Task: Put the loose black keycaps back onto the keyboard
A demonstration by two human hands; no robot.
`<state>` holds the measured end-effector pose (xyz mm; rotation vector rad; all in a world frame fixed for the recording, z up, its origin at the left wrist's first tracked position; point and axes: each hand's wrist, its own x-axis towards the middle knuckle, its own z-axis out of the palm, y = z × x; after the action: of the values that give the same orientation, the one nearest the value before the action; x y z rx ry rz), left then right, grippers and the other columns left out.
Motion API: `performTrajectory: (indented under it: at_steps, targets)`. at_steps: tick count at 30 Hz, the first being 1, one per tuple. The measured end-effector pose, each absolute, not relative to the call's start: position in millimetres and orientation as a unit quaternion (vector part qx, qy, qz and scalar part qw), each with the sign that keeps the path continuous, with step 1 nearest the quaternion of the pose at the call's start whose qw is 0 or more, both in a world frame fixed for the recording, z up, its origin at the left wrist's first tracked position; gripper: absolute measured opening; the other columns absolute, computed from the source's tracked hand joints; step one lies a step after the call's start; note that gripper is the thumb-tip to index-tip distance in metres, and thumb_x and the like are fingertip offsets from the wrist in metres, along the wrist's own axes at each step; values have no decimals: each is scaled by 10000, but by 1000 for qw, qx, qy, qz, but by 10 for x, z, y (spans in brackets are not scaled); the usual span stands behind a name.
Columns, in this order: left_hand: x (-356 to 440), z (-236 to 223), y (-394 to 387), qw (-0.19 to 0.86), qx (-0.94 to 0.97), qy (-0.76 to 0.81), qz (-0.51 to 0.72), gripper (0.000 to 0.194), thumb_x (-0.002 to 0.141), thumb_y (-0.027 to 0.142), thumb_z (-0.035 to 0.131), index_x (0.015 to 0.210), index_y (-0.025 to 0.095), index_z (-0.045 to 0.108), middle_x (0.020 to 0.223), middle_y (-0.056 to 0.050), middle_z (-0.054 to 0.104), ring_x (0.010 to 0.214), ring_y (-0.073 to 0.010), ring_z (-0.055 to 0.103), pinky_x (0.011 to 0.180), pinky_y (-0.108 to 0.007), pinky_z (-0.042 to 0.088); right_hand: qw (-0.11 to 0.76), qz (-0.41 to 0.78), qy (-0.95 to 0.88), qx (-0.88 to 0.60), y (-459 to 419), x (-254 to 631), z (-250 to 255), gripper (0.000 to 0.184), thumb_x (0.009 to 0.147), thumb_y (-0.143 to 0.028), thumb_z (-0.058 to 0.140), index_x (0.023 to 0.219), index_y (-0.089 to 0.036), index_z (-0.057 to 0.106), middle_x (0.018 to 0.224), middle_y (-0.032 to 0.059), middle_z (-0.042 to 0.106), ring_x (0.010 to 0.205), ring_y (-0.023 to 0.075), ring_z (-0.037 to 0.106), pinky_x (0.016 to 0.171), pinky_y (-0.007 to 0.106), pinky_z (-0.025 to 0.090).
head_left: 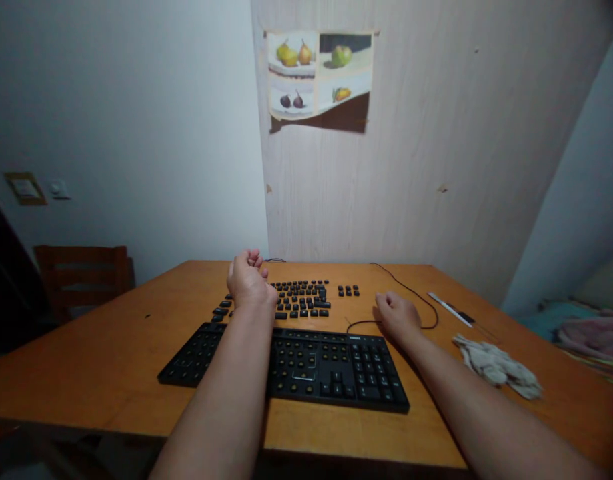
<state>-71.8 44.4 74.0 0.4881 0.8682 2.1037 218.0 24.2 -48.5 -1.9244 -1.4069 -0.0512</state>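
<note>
My left hand [249, 280] is raised above the left part of the loose black keycaps [301, 293], its wrist turned and its fingers curled in. Whatever may be between those fingers is hidden. Closed in a fist, my right hand [397, 313] rests on the table to the right of the keycaps, beside the cable, with nothing seen in it. Below both hands lies a black keyboard [336, 373], partly covered by my left forearm. Bare switch stems show across its main section, while the number pad and arrow keys still carry their caps.
A crumpled pair of light gloves [499, 367] lies on the wooden table [111, 353] at the right. Behind it are a white strip [449, 309] and a small dark item. The black cable [411, 290] loops toward the back edge. A wooden chair [83, 273] stands left.
</note>
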Motion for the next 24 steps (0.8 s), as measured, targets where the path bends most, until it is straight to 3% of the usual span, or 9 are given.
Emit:
performTrajectory:
  at_steps: [7, 16, 24]
  targets:
    - [-824, 488, 551, 401, 153, 367, 825, 258, 672, 358, 555, 874, 198, 539, 956, -13, 636, 874, -135, 610, 661, -242, 382, 385, -21, -549, -742, 254, 2210, -522, 420, 881, -487, 408, 571, -212, 477, 546, 1, 486, 566, 149, 417, 519, 272, 210]
    - [-832, 397, 543, 511, 97, 353, 778, 145, 668, 273, 591, 785, 187, 581, 965, -4, 657, 829, -107, 605, 658, -235, 384, 418, -8, -549, -724, 230, 2236, -555, 436, 884, -489, 396, 538, -225, 425, 496, -4, 485, 540, 166, 473, 500, 278, 262]
    - [-729, 406, 507, 538, 106, 360, 755, 130, 679, 276, 582, 774, 188, 581, 906, -8, 666, 795, -112, 613, 655, -241, 383, 421, -3, -554, -718, 212, 2246, -614, 351, 860, -451, 437, 609, -215, 506, 567, 9, 561, 607, 185, 533, 536, 273, 324]
